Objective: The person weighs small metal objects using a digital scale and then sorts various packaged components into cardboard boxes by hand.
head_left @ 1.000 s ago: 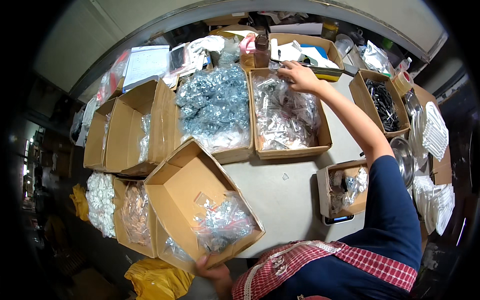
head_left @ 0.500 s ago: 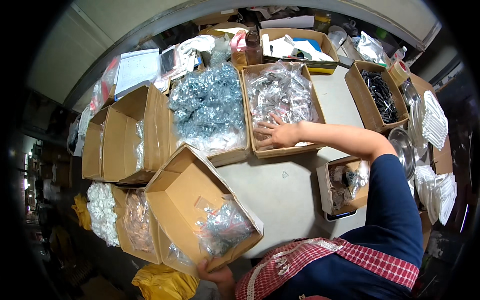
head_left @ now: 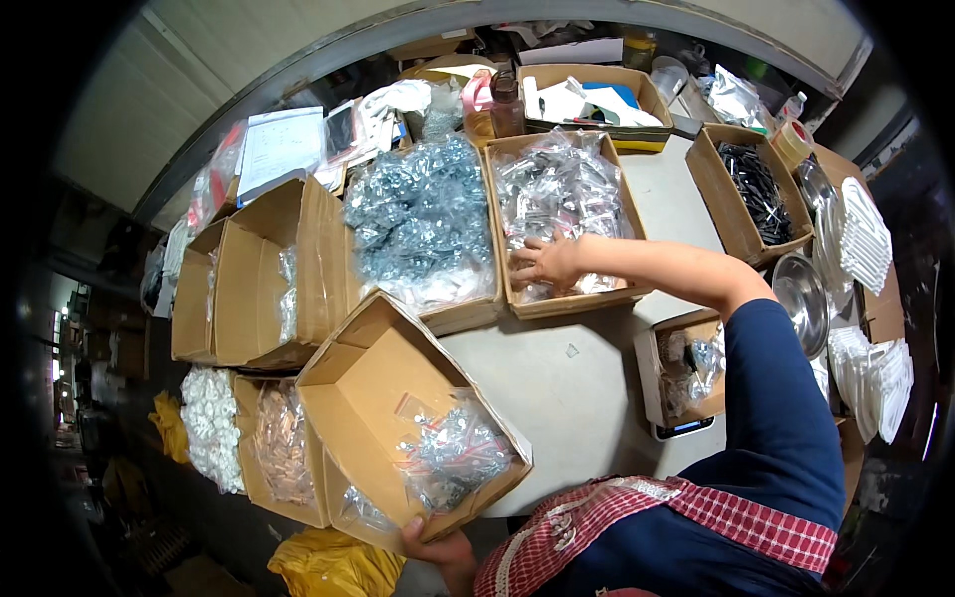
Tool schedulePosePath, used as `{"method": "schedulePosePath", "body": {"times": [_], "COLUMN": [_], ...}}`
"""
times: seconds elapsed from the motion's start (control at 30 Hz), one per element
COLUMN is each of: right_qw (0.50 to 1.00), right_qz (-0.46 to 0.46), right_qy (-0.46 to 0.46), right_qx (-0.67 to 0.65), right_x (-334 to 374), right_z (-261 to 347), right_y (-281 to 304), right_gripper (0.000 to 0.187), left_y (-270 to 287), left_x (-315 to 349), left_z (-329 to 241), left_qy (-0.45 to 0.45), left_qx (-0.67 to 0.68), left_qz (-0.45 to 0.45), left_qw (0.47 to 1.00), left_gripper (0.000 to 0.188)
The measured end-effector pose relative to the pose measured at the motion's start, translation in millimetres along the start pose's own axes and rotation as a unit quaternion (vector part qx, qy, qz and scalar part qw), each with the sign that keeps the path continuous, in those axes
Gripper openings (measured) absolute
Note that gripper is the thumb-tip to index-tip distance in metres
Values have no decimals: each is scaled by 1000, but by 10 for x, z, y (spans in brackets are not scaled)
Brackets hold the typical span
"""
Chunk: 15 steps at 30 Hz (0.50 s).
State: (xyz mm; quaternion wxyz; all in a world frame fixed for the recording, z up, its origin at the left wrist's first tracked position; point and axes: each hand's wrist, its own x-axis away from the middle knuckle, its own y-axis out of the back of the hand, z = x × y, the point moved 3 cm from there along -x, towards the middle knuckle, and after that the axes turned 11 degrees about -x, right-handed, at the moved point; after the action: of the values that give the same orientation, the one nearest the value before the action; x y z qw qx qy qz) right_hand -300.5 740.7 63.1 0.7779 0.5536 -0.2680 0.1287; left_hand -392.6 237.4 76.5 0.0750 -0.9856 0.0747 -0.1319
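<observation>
My left hand (head_left: 433, 545) grips the lower rim of a tilted cardboard box (head_left: 358, 378). Inside that box lie clear bags of small metal parts (head_left: 453, 453), gathered toward its near right corner. My right hand (head_left: 549, 264) rests on clear plastic bags (head_left: 557, 189) in another cardboard box (head_left: 637, 224) at the back centre. Its fingers are spread and slightly bent over the bags; their tips are partly lost among the plastic. Left of it, a larger box holds a heap of bagged bluish metal parts (head_left: 418, 214).
A small box (head_left: 652, 383) of bagged parts sits on a scale near my right arm. Black parts (head_left: 754, 189) fill a box at the right, beside metal bowls (head_left: 799, 298). Papers (head_left: 279, 149) and bottles (head_left: 506, 104) line the back. More boxes (head_left: 264, 269) stand at the left.
My right hand has shifted slightly and its fingers are more bent among the bags. My left hand keeps its hold on the tilted box. The whole view has shifted a little.
</observation>
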Motion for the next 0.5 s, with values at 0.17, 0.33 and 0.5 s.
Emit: {"method": "schedulePosePath", "body": {"times": [0.17,0.33,0.5], "right_qw": [998,992,972], "right_qz": [-21,-122,-174], "right_qy": [43,2,-15], "right_qx": [-31,-31,-160], "right_x": [23,231,267], "right_z": [58,-51,-118], "right_y": [0,-256,-274], "right_gripper": [74,53,39], "left_y": [-351,37,52], "left_x": [221,128,176], "left_z": [-353,-32,75], "left_qy": [-17,-122,-413], "left_qx": [-277,-350,-377], "left_qz": [37,26,-8], "left_qw": [960,928,829], "left_gripper": [69,53,39]}}
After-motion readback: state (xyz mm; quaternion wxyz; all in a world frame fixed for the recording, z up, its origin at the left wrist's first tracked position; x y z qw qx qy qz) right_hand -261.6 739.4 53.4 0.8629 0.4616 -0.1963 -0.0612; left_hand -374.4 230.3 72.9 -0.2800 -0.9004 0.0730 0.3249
